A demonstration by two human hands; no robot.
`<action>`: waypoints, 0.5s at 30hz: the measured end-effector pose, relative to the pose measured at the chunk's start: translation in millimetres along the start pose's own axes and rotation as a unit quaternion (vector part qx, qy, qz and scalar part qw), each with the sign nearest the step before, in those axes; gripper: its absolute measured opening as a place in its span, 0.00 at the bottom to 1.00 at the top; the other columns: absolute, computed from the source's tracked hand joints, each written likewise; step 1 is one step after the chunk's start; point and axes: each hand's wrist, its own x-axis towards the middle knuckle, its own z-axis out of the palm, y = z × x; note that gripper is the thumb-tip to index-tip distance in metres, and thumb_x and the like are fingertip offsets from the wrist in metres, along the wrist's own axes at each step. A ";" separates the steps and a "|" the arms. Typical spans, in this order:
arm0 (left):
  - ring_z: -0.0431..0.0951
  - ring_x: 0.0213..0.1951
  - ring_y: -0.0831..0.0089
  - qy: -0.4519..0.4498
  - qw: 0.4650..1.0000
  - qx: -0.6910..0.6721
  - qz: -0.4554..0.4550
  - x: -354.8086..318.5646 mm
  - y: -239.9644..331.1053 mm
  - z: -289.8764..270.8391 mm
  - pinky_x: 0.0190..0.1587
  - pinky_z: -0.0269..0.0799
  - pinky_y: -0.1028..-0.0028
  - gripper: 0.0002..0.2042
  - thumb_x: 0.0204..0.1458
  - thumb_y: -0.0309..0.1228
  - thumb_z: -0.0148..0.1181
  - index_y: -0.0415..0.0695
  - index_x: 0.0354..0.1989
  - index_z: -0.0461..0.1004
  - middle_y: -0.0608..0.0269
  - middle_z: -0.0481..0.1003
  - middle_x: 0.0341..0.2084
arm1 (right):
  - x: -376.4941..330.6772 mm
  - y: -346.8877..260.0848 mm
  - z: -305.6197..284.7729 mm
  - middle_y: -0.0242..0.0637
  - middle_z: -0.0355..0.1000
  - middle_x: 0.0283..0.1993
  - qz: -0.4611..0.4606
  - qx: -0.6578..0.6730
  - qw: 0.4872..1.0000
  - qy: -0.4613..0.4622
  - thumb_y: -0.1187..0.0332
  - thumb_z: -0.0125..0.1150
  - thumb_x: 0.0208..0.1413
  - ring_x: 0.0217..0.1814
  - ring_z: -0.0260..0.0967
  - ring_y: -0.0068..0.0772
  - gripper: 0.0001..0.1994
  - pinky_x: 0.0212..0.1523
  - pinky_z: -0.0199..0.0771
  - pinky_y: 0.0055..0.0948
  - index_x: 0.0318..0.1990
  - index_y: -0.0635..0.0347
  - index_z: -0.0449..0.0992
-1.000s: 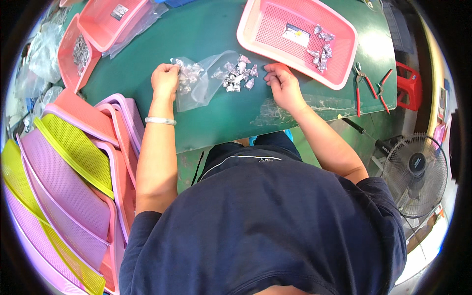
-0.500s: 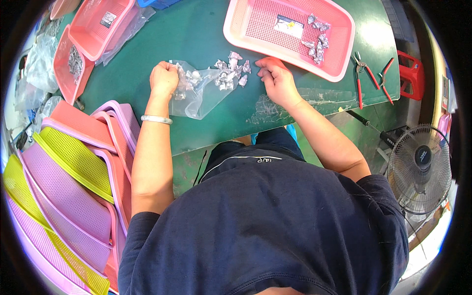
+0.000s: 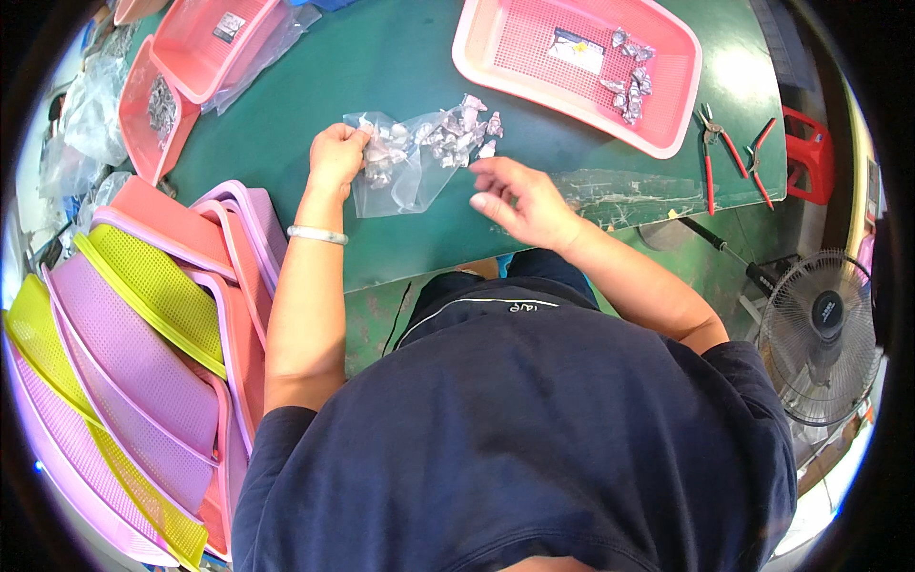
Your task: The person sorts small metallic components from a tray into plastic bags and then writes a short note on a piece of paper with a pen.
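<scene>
My left hand (image 3: pixel 338 157) pinches the left edge of a clear plastic bag (image 3: pixel 408 195) lying on the green table. Several small, silvery, irregular metal pieces (image 3: pixel 383 153) show through the film by my left fingers. More such pieces (image 3: pixel 457 133) form a loose pile at the bag's right end; whether they lie in or under the film there I cannot tell. Just right of and nearer than this pile is my right hand (image 3: pixel 526 205), its fingers half bent and thumb apart, with nothing seen in it.
A pink perforated basket (image 3: pixel 681 95) holding several crumpled silvery pieces stands at the far right of the table. Two red-handled pliers (image 3: pixel 729 153) lie beside it. Pink baskets (image 3: pixel 133 105) stand far left, stacked coloured baskets (image 3: pixel 138 296) near left. A fan (image 3: pixel 824 324) stands right.
My right hand has drawn back toward me and its fingers have spread more. The bag's right end now reaches farther over the pile. My left hand keeps its pinch on the bag.
</scene>
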 end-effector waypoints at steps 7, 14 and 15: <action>0.66 0.19 0.78 0.070 0.995 -0.037 0.063 8.6 -23.0 -0.1 0.23 0.62 0.76 0.10 0.49 0.34 0.58 0.42 0.23 0.70 0.69 0.68 0.16 | 8.3 -0.6 16.4 0.41 0.70 0.35 -0.002 -0.005 1.000 0.018 0.67 0.59 0.51 0.31 0.70 0.33 0.14 0.33 0.72 0.29 0.42 0.65 0.69; 0.71 0.33 0.65 0.267 0.948 0.120 0.127 -19.0 -7.3 -1.0 0.39 0.67 0.67 0.22 0.48 0.44 0.59 0.37 0.43 0.67 0.57 0.70 0.30 | 15.9 16.3 -10.2 0.42 0.69 0.37 -0.148 -0.204 0.950 0.183 0.75 0.58 0.43 0.41 0.67 0.46 0.10 0.42 0.70 0.36 0.37 0.62 0.71; 0.69 0.31 0.68 0.254 0.951 0.075 0.159 -29.3 5.0 -2.4 0.37 0.67 0.69 0.24 0.47 0.44 0.60 0.38 0.45 0.67 0.58 0.69 0.30 | 17.2 15.5 -12.1 0.42 0.68 0.39 -0.138 -0.218 0.948 0.188 0.76 0.57 0.44 0.42 0.67 0.46 0.11 0.42 0.69 0.36 0.38 0.61 0.71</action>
